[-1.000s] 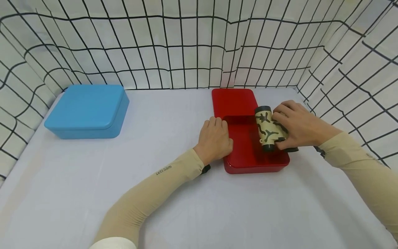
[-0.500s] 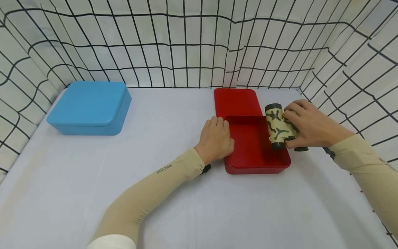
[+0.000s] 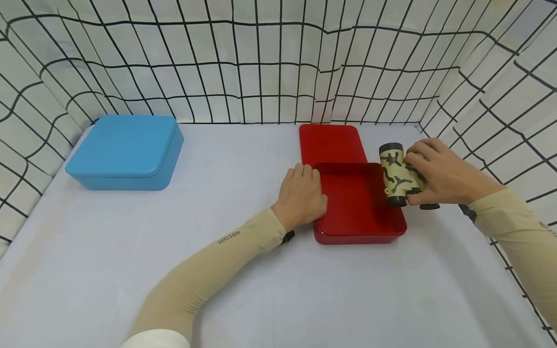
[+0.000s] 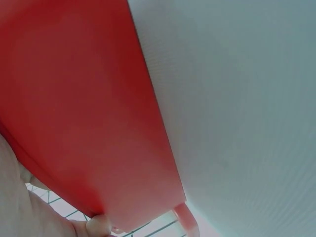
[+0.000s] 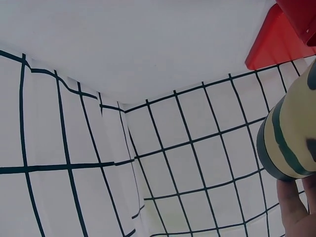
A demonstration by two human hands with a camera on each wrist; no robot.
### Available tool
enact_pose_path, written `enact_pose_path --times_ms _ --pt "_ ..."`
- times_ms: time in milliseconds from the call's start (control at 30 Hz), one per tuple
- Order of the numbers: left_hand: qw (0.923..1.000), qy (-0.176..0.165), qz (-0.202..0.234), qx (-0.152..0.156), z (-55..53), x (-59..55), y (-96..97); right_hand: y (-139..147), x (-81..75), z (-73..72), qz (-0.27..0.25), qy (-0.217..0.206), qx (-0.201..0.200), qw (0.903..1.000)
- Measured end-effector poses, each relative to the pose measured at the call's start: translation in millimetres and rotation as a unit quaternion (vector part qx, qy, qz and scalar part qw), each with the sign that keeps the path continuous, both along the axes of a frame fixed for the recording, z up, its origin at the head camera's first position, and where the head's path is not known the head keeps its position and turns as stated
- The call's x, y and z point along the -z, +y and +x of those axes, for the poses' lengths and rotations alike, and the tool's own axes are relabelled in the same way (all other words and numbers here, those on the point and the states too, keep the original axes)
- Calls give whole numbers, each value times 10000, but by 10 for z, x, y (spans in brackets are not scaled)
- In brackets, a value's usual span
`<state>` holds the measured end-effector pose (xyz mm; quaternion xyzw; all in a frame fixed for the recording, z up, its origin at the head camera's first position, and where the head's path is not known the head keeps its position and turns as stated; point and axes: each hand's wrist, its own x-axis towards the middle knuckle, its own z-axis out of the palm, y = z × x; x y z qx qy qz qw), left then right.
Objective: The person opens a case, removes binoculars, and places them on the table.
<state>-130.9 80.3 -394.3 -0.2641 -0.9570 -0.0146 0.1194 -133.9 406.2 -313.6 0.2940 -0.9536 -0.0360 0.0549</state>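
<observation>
My right hand [image 3: 450, 171] grips camouflage-patterned binoculars [image 3: 395, 174] in tan, green and black, holding them raised over the right side of an open red box [image 3: 357, 239]. In the right wrist view, one barrel of the binoculars [image 5: 295, 133] shows at the right edge, with fingertips [image 5: 292, 202] against it. At the box's left wall, my left hand [image 3: 301, 199] holds the rim, fingers bent over it. The left wrist view shows the red box wall [image 4: 89, 113] close up, with part of that hand at lower left. The box's interior looks bare.
Behind the box, its red lid [image 3: 332, 144] lies folded back. A closed blue box [image 3: 124, 150] stands at the back left of the white table [image 3: 235, 270]. Black wire mesh [image 3: 259, 63] over white walls surrounds the back and sides.
The binoculars have moved right with my right hand, from above the box interior to over its right edge. My left hand keeps its hold on the red box.
</observation>
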Motion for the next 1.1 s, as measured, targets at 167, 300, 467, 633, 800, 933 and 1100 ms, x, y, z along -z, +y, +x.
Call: enact_pose_path --times_ms 167,300,467,633,800,933,1100 --pt "10000 -3 16 -7 4 -2 6 59 1 1 18 -28 82 10000" --pt "10000 50 25 4 5 4 9 108 10 -6 -24 -5 74 10000" --pt "9998 186 39 32 10 18 10 163 34 -21 -58 76 27 10000" --pt "9996 265 34 55 13 22 12 204 47 -28 -49 78 84 9999" --pt "9997 245 -10 74 9 13 10 247 57 -30 2 31 186 9998" --pt "9997 213 -56 70 5 3 9 294 73 -41 -25 45 182 9998" --pt "9999 93 -52 64 -1 -5 9 339 86 -53 -80 38 150 9998"
